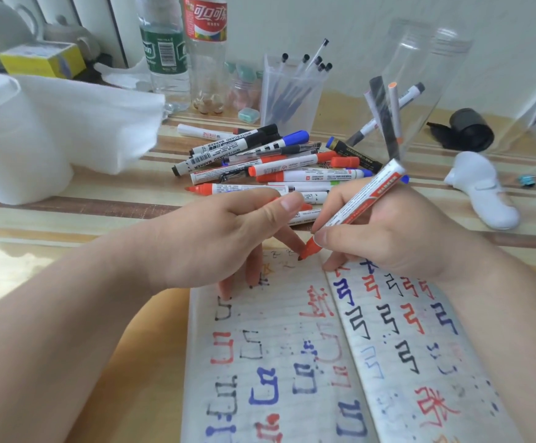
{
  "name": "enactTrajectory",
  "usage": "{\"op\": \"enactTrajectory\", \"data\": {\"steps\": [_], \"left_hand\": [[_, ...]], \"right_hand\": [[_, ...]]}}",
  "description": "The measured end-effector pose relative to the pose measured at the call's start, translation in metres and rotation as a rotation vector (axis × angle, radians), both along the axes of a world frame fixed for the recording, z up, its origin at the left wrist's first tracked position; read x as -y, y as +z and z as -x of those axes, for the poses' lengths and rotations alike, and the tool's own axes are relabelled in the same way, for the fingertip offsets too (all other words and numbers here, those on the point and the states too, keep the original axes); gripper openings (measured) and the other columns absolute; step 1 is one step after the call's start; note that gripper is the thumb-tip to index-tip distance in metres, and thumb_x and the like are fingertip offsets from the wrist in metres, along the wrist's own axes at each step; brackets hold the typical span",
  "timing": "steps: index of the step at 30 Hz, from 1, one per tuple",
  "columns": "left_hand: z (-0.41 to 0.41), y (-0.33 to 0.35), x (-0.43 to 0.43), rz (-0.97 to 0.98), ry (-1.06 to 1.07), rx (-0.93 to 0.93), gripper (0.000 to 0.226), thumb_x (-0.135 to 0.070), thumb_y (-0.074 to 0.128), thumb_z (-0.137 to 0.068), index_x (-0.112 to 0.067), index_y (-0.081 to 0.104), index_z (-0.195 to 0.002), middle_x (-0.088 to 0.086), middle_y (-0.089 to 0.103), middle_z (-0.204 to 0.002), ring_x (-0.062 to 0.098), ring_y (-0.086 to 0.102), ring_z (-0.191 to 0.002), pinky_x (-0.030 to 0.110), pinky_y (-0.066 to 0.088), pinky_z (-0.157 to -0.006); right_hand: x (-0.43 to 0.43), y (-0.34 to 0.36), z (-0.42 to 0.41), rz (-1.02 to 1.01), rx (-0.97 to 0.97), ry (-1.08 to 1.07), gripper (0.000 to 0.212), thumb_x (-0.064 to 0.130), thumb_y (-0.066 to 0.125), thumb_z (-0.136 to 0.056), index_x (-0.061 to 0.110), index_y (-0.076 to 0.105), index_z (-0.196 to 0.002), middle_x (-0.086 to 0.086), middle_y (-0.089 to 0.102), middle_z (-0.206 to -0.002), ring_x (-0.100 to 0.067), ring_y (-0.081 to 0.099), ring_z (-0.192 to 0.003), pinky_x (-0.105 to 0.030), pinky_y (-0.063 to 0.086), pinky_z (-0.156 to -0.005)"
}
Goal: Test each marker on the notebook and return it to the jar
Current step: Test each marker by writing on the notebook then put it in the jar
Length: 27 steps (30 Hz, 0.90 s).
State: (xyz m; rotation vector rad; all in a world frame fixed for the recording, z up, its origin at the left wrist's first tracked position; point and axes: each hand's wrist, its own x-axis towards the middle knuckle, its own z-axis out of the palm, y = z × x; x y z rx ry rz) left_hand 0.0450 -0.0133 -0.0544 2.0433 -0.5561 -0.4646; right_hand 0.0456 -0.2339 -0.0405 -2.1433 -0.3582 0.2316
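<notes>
Lightly pinched low on its stiff, slick barrel by the right hand (394,241), a white, red-tipped plastic marker (359,199) points at the open lined paper notebook (276,362), pinned by the left hand (221,231) fingertips; whether that thumb traps a cap is unclear. Clear plastic jar (426,59) stands behind, partly blurred

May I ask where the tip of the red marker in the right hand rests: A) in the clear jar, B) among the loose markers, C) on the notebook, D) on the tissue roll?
C: the right hand holds the red marker tip-down on the notebook, near its spine.
</notes>
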Motion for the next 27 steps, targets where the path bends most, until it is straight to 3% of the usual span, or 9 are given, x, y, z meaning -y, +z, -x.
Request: {"op": "enactTrajectory", "data": {"steps": [9, 17, 23, 27], "left_hand": [[-0.0008, -0.0008, 0.0010, 0.015, -0.007, -0.009, 0.063, -0.066, 0.036, -0.090, -0.018, 0.071, -0.112, -0.032, 0.065, -0.069, 0.020, 0.070, -0.065, 0.039, 0.059, -0.048], [0.0001, -0.0001, 0.0007, -0.010, -0.003, -0.015, 0.061, -0.066, 0.036, -0.090, -0.022, 0.072, -0.113, -0.030, 0.068, -0.073, 0.019, 0.070, -0.066, 0.041, 0.061, -0.050], [-0.0009, -0.0001, 0.0010, -0.019, 0.005, -0.031, 0.057, -0.066, 0.037, -0.092, -0.024, 0.070, -0.114, -0.022, 0.074, -0.089, 0.023, 0.071, -0.069, 0.039, 0.060, -0.051], [0.0006, 0.0014, 0.0019, -0.023, 0.004, -0.020, 0.059, -0.066, 0.037, -0.090, -0.023, 0.070, -0.114, -0.027, 0.070, -0.074, 0.021, 0.070, -0.066, 0.039, 0.060, -0.051]], "right_hand": [[-0.0012, 0.0025, 0.0021, 0.097, 0.038, 0.012, 0.008, 0.010, 0.074, -0.084, 0.015, 0.073, -0.079, 0.000, 0.076, -0.068, -0.014, 0.076, -0.064, -0.019, 0.055, -0.055], [-0.0017, 0.0044, 0.0022, 0.141, 0.045, 0.001, 0.012, 0.007, 0.072, -0.083, 0.017, 0.071, -0.076, 0.002, 0.076, -0.068, -0.012, 0.075, -0.064, -0.022, 0.056, -0.057], [-0.0017, 0.0072, 0.0035, 0.159, 0.034, 0.052, 0.010, 0.013, 0.075, -0.080, 0.021, 0.074, -0.074, 0.002, 0.076, -0.070, -0.009, 0.073, -0.068, -0.024, 0.057, -0.060], [-0.0017, 0.0080, 0.0026, 0.161, 0.028, 0.056, 0.017, 0.008, 0.075, -0.079, 0.021, 0.074, -0.069, 0.002, 0.075, -0.069, -0.006, 0.071, -0.066, -0.016, 0.050, -0.055]]}}
